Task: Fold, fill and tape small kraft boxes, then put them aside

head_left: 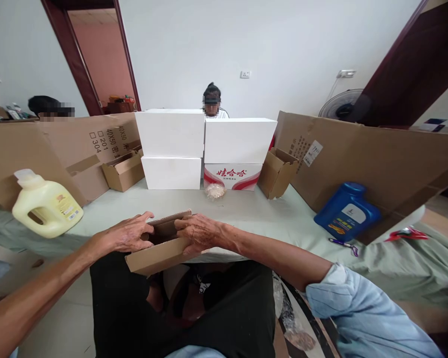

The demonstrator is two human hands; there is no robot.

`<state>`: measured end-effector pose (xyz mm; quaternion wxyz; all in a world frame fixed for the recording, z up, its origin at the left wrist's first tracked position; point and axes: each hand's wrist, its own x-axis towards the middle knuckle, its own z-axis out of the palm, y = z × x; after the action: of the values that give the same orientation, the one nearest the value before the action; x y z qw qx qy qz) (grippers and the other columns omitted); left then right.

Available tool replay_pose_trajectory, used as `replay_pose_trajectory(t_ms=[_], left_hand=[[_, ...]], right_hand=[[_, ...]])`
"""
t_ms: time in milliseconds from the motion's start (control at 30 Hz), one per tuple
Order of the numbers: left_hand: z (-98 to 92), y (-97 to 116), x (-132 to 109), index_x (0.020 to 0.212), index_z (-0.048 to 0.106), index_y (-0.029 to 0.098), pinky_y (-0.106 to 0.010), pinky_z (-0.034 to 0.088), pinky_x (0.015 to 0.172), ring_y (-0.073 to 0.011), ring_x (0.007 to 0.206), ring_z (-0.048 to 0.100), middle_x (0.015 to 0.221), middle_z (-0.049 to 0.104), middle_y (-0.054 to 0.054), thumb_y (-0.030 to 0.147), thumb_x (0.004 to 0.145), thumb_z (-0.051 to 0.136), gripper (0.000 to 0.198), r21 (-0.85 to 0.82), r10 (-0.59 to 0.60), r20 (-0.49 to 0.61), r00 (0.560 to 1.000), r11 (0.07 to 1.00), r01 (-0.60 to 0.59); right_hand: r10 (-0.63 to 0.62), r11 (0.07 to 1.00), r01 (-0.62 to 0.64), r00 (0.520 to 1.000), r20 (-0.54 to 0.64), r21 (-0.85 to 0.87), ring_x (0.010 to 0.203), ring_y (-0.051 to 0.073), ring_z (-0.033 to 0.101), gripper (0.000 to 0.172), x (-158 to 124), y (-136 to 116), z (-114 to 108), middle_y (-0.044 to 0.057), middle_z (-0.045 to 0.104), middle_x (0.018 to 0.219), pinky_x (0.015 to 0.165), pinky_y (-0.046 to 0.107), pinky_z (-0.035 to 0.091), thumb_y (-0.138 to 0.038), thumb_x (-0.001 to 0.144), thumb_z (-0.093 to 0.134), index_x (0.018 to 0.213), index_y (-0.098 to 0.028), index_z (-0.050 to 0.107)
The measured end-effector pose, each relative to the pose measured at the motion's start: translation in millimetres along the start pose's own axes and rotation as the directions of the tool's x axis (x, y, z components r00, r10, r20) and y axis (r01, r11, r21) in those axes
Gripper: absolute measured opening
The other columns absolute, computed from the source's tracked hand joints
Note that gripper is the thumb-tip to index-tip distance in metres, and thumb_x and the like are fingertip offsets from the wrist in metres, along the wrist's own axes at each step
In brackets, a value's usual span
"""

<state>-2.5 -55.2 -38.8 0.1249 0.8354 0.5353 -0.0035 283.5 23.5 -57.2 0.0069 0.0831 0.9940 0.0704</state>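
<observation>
Left hand (132, 233) and right hand (199, 232) both grasp an open carton (157, 262), the left at one end, the right at the other with its fingers curled over a wall. The carton sits tilted at the near edge of the cloth-covered surface (242, 214), partly above the person's dark-clothed lap; whether it rests on that edge cannot be told.

Toward the far edge, four boxes stand two high in two stacks: three show plain white sides, while the lower right, a printed box (229, 179), bears red lettering. A clear-wrapped bundle (215, 191) lies just before it. Small brown boxes flank the stacks, one on each side. Near the left edge, a pale yellow jug (47, 204) leans back by large cardboard; toward the right edge, a blue bottle (347, 211) tilts against another large piece, with a purple pen (343, 244) just beside it. Beyond the stacks is another person (218, 113).
</observation>
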Motion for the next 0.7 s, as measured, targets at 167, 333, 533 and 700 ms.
replay_pose_trajectory(t_ms=[167,333,533,700], left_hand=[[-0.6,-9,-4,0.11,0.082,0.025,-0.038,0.059,0.094,-0.0319,0.116,0.074,0.143,0.06,-0.014,0.055,0.094,0.064,0.038,0.021,-0.05,-0.048,0.998,0.999,0.051],[7.5,-19,-11,0.131,0.075,0.03,-0.034,0.059,0.094,-0.0268,0.109,0.073,0.142,0.063,-0.01,0.053,0.09,0.069,0.047,-0.048,0.052,-0.081,0.995,0.997,-0.056],[8.7,-30,-12,0.134,0.073,0.034,-0.035,0.06,0.094,-0.0325,0.12,0.071,0.152,0.056,-0.01,0.042,0.066,0.084,0.069,-0.106,0.094,-0.032,0.995,0.99,-0.097],[7.4,-21,-9,0.108,0.07,0.028,-0.031,0.057,0.08,-0.0241,0.096,0.069,0.138,0.059,-0.007,0.033,0.067,0.078,0.042,-0.027,0.094,-0.113,0.989,0.995,-0.097]], right_hand=[[-0.014,1.0,0.013,0.998,-0.055,-0.007,0.087,0.02,0.059,0.043,0,6,0,0.008,0.067,0.109,0.068,0.032,0.036,-0.057,0.098,0.082,0.088,-0.016,0.073],[-0.02,0.997,0.031,0.991,-0.136,0.076,0.096,0.022,0.059,0.042,-5,16,6,0.006,0.067,0.098,0.071,0.032,0.034,-0.054,0.105,0.076,0.086,-0.018,0.066],[0.086,0.988,-0.058,0.977,-0.194,0.143,0.083,0.019,0.056,0.049,-12,27,10,0.006,0.065,0.092,0.067,0.031,0.026,-0.061,0.103,0.074,0.083,-0.018,0.061],[0.154,0.977,-0.105,0.948,-0.277,0.185,0.079,0.017,0.052,0.055,-20,29,15,0.004,0.06,0.088,0.066,0.031,0.024,-0.065,0.1,0.076,0.078,-0.019,0.057]])
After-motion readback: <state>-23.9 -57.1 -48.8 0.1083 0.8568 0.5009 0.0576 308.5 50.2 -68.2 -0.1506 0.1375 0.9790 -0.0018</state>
